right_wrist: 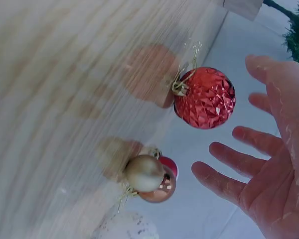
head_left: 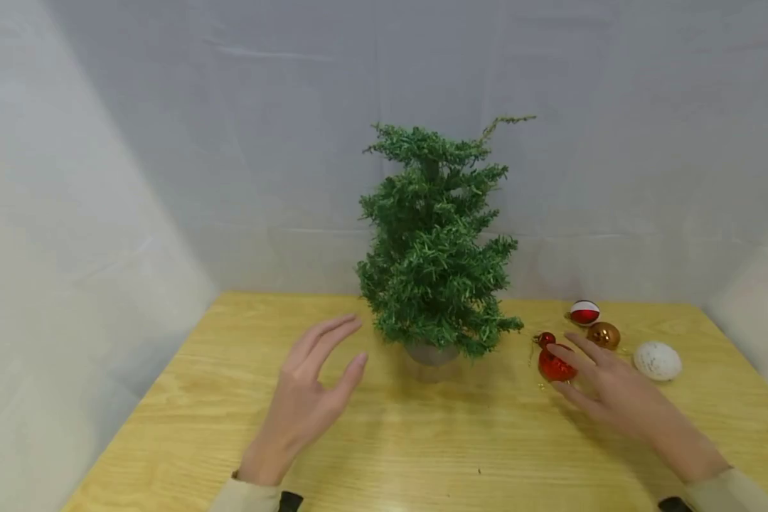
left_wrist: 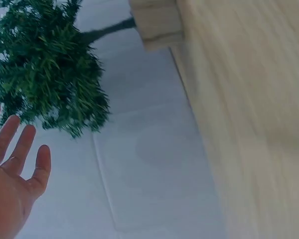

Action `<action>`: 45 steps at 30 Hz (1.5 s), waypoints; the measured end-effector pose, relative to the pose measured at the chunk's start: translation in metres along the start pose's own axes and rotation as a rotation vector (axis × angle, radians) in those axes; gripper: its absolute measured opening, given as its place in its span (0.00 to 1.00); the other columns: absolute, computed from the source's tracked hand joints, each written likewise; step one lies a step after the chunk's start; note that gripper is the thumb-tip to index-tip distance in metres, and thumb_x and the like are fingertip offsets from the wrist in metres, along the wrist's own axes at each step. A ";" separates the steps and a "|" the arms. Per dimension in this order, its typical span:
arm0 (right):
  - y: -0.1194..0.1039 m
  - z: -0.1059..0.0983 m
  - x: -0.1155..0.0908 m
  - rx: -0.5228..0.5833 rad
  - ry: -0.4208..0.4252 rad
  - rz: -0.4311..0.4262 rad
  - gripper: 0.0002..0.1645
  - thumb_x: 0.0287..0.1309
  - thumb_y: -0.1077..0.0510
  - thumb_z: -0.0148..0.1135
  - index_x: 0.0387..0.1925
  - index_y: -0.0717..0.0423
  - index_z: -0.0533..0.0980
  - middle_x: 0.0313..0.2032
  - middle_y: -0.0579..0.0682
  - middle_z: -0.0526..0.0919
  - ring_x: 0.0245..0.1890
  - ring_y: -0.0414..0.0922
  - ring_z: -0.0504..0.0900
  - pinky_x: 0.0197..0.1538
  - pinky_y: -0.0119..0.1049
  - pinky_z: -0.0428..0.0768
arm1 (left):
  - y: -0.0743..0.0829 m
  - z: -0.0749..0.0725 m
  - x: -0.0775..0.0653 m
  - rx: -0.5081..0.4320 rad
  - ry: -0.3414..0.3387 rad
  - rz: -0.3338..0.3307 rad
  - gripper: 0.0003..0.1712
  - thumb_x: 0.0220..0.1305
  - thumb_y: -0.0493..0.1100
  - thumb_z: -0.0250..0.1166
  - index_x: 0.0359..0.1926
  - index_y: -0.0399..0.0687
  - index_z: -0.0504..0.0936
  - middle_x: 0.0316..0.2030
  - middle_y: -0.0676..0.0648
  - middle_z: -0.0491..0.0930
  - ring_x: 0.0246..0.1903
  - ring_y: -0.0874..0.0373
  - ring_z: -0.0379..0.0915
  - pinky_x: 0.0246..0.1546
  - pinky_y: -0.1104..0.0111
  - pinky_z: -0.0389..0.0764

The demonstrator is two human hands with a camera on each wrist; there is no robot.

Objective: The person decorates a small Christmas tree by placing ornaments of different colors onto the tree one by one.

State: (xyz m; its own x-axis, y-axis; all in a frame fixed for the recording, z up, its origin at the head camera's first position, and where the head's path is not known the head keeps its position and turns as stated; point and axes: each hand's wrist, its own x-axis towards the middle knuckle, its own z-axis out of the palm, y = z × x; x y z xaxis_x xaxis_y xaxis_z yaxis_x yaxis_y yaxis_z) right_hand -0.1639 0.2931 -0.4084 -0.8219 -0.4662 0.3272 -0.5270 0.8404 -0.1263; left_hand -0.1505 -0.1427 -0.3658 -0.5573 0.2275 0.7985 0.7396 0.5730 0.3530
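A small artificial Christmas tree [head_left: 435, 256] stands upright on a wooden base [head_left: 432, 359]. My left hand [head_left: 313, 391] hovers to its left, fingers spread and holding nothing; the left wrist view shows a gap between that hand [left_wrist: 15, 169] and the branches. Over on the right, my right hand [head_left: 627, 387] reaches above a faceted red ball ornament [head_left: 555, 364]. In the right wrist view its fingers are extended around the space beside the red ornament [right_wrist: 205, 98], which has a gold hanging loop. A smaller dark red ball [head_left: 546, 340] lies just behind it.
Beyond the right hand lie a red-and-white ornament [head_left: 584, 312], a copper ball [head_left: 604, 335] and a white speckled ball [head_left: 658, 360]. A matte gold ball [right_wrist: 144, 173] shows in the right wrist view. Behind the wooden table [head_left: 422, 455] hangs a pale sheet [head_left: 281, 163].
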 end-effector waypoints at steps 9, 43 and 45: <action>0.001 0.009 0.007 -0.077 0.028 -0.094 0.31 0.54 0.58 0.76 0.61 0.55 0.80 0.64 0.65 0.75 0.42 0.55 0.89 0.35 0.45 0.86 | 0.012 0.011 0.024 -0.085 0.078 0.111 0.22 0.66 0.39 0.66 0.59 0.39 0.82 0.58 0.39 0.81 0.57 0.46 0.80 0.64 0.65 0.77; -0.006 -0.012 -0.003 0.283 0.294 0.022 0.36 0.35 0.72 0.81 0.50 0.55 0.80 0.49 0.51 0.76 0.45 0.19 0.71 0.34 0.18 0.81 | 0.010 0.029 0.025 0.092 0.001 0.256 0.16 0.63 0.38 0.68 0.53 0.44 0.87 0.57 0.39 0.82 0.54 0.46 0.81 0.51 0.54 0.84; -0.011 -0.017 -0.004 0.326 0.303 0.044 0.35 0.36 0.74 0.80 0.50 0.58 0.78 0.48 0.50 0.76 0.46 0.18 0.71 0.36 0.18 0.82 | 0.009 0.029 0.025 0.146 0.000 0.295 0.17 0.60 0.37 0.70 0.52 0.45 0.87 0.56 0.40 0.83 0.51 0.47 0.82 0.49 0.54 0.85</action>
State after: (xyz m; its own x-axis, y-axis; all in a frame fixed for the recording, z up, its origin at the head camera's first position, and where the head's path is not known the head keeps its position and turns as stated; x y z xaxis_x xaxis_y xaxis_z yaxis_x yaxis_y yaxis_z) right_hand -0.1514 0.2904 -0.3922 -0.7702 -0.2895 0.5684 -0.5736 0.7040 -0.4187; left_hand -0.1683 -0.1090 -0.3564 -0.3274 0.4005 0.8558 0.8073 0.5892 0.0331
